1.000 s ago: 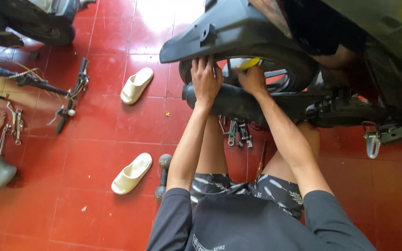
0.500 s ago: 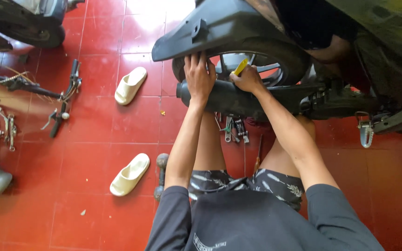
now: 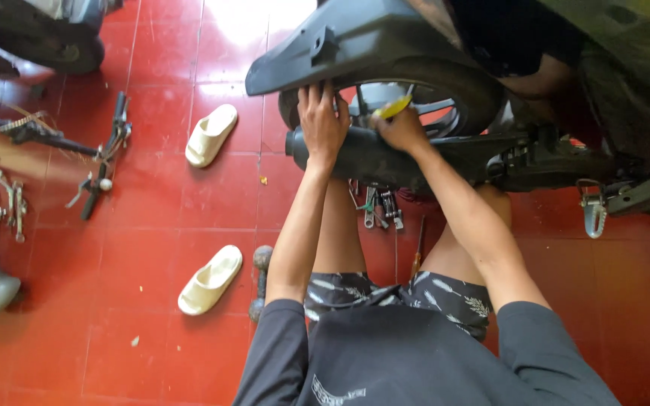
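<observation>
A motorcycle's rear wheel (image 3: 460,94) sits under a dark grey fender (image 3: 355,41), with a black exhaust muffler (image 3: 385,162) across its near side. My left hand (image 3: 322,124) lies flat on the muffler's left end, fingers reaching up toward the tyre. My right hand (image 3: 400,129) grips a yellow-handled tool (image 3: 393,110) at the wheel hub, just above the muffler. The tool's tip is hidden behind the hand and wheel.
Wrenches (image 3: 376,204) lie on the red tile floor (image 3: 174,203) under the muffler, between my knees. Two cream sandals (image 3: 211,135) (image 3: 210,280) rest at left. Handlebar parts (image 3: 103,154) and metal pieces (image 3: 9,207) lie further left. A footpeg (image 3: 594,214) hangs at right.
The view has drifted slightly. My right hand has shifted a little on the yellow tool at the hub; my left hand stays on the muffler.
</observation>
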